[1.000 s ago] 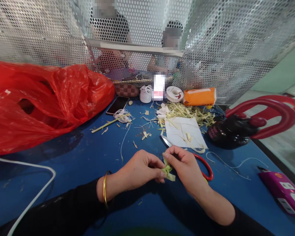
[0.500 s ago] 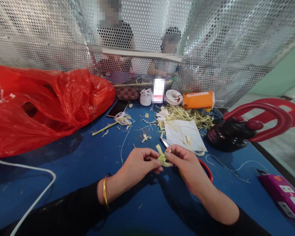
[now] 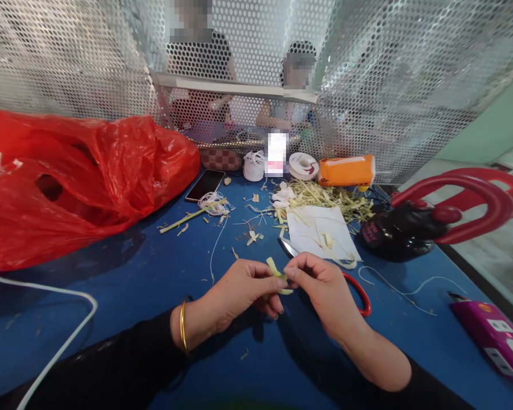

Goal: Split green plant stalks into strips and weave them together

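Note:
Between my two hands is a small folded piece of pale green plant strip (image 3: 272, 265), with one flat end sticking up and another pointing right. My left hand (image 3: 241, 290) pinches it between thumb and forefinger, the other fingers curled below. My right hand (image 3: 325, 290) has its thumb and fingertips pinched together at the piece's right side; its grip covers part of the folds. Under and behind my right hand lies a pair of scissors (image 3: 362, 293), its blade tip and red handle showing. A white paper (image 3: 316, 228) with strip scraps lies just beyond.
A heap of strips (image 3: 342, 202) lies behind the paper. On the left are a red plastic bag (image 3: 111, 171), a dark phone (image 3: 206, 186) and tangled white string (image 3: 214, 204). A black pot (image 3: 393, 236) and purple box (image 3: 491, 333) stand right. People sit behind the perforated screen (image 3: 248, 57).
The strip piece has turned and shows less of its folds. My left thumb has slid over it, and its lower fingers have dropped a little. My right fingertips have shifted slightly left.

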A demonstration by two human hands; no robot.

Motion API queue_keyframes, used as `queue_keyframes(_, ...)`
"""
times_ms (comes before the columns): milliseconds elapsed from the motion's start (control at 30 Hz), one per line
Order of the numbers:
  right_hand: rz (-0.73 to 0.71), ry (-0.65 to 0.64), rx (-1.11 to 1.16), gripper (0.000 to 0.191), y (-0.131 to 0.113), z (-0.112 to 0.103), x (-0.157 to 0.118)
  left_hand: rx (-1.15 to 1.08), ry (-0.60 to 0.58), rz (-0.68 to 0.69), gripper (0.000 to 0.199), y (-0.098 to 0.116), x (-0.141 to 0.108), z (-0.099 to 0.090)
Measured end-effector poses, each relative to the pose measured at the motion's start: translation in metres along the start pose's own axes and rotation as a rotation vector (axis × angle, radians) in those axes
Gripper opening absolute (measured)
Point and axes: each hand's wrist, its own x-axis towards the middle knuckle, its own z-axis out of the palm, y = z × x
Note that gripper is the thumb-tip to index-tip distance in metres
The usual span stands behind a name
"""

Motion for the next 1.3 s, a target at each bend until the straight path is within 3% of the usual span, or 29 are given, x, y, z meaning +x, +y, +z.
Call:
queue_keyframes(200, -0.044, 0.081, -0.098, 0.014, 0.007, 0.000, 0.002, 0.021, -0.059, 0.005, 0.017, 0.001, -0.002, 0.000)
queue_keyframes(267, -0.129, 0.113, -0.189, 0.012, 0.008, -0.002, 0.002, -0.012, -0.039, 0.002, 0.018, 0.000, -0.002, 0.000)
queue_keyframes(433, -0.762, 0.280, -0.609, 0.016, 0.003, -0.008, -0.004, -0.197, 0.136, 0.039, 0.026, 0.000, 0.000, 0.001)
queue_keyframes(500, -0.971, 0.221, -0.769, 0.013, 0.002, -0.007, -0.009, -0.258, 0.170, 0.084, 0.029, 0.001, 0.001, 0.001)
queue_keyframes(600, -1.128, 0.054, -0.971, 0.016, 0.005, -0.003, -0.013, -0.338, 0.156, 0.122, 0.030, -0.001, 0.000, 0.002)
queue_keyframes(833, -1.219, -0.013, -1.156, 0.026, 0.010, -0.001, -0.012, -0.362, 0.076, 0.077, 0.022, -0.008, -0.002, 0.008)
queue_keyframes(1033, -1.243, 0.046, -1.075, 0.021, 0.010, -0.002, -0.013, -0.331, 0.023, 0.093, 0.017, -0.008, -0.001, 0.007)
queue_keyframes(1300, -1.238, -0.065, -1.092, 0.028, 0.002, -0.005, -0.019, -0.305, 0.094, 0.114, 0.020, -0.005, -0.002, 0.005)
